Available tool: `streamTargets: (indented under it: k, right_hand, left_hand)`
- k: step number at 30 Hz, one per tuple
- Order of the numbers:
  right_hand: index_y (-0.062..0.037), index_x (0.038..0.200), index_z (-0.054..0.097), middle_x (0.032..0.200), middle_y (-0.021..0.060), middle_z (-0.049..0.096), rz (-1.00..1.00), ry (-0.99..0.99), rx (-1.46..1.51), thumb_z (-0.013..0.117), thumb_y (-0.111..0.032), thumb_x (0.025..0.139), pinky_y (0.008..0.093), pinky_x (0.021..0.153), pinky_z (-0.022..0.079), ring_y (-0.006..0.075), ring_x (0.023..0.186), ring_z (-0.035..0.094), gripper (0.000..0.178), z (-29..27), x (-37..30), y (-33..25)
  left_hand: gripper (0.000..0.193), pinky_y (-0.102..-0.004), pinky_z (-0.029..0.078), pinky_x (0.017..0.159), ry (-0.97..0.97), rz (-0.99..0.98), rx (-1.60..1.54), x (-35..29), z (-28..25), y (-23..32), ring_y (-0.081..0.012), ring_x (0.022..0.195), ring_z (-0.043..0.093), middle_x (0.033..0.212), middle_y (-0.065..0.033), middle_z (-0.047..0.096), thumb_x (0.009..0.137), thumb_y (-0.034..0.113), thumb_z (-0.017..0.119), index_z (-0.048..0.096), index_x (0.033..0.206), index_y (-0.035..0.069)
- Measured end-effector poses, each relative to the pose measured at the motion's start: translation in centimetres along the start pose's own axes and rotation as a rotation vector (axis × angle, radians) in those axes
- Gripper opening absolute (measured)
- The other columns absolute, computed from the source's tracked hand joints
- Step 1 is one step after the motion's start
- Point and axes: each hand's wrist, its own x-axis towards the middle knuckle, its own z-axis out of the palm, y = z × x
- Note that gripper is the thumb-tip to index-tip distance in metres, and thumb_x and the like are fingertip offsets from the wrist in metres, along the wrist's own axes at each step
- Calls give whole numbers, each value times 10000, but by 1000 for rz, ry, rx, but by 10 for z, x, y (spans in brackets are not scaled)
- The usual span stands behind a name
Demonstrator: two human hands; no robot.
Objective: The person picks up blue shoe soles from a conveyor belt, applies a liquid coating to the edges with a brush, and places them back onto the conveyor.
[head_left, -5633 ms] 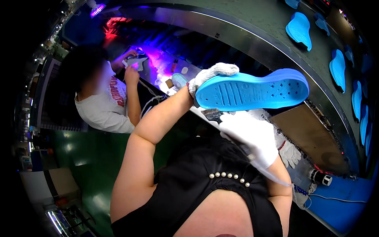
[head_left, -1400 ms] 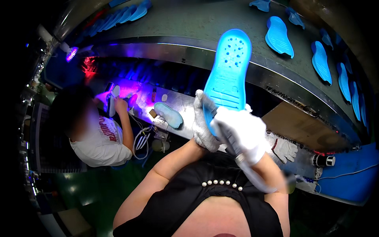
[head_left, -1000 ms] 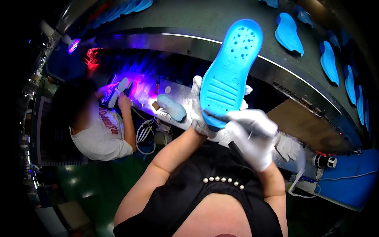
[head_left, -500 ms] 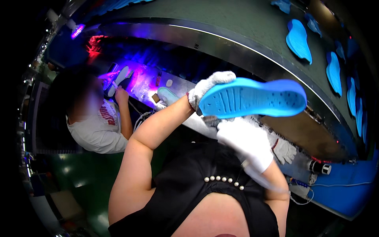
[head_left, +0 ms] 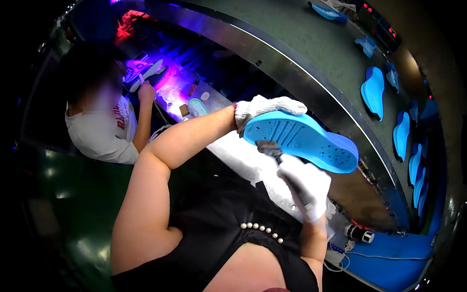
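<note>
Gripping blue sole point(head_left: 306, 141) by upper edge: left fingers point(head_left: 286, 104); right fingers point(head_left: 293, 169) below it, clasping dark-tipped tool point(head_left: 269, 148).

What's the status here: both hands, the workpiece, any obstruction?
Left hand gripping blue sole, grooved face toward camera. Right hand holding dark brush. Brush head covers part of sole's near edge; contact unclear.

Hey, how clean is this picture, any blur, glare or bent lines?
Head view: the right hand and the dark tool in it look smeared, while the blue sole is crisper; head view: the bench glares white mid-picture and purple near the co-worker; head view: the conveyor rim bows, corners go dark.
</note>
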Motion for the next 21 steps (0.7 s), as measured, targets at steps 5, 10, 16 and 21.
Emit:
streamTargets:
  k: [5,10,16,21]
  right_hand:
    - [-100,858,707,851,76,715,-14,173,139,773,-71,648,266,570,496,203,592,626,222,5,-2,2]
    - [-156,952,714,929,70,718,-83,7,-29,692,-39,744,291,618,537,216,712,684,240,-4,-8,-4]
    - [-196,958,718,890,30,723,-85,58,-72,702,-78,669,263,522,486,168,560,600,313,-4,-3,10]
    - [-100,876,719,839,106,708,-79,164,-45,740,-60,633,272,561,480,201,592,619,247,-12,1,11]
  left_hand:
    - [304,-302,441,883,146,111,71,-15,16,10,-133,925,560,958,-23,565,910,414,611,617,1014,128]
    - [294,-292,449,848,317,198,276,-7,-9,5,-118,904,552,910,-25,557,916,413,592,597,952,122]
    - [403,-383,547,683,122,35,62,-46,11,41,-221,766,637,926,-110,612,831,480,667,594,1022,132]
    - [547,-396,502,349,246,42,-6,-54,5,37,-294,544,641,913,-171,638,812,527,671,621,1171,116]
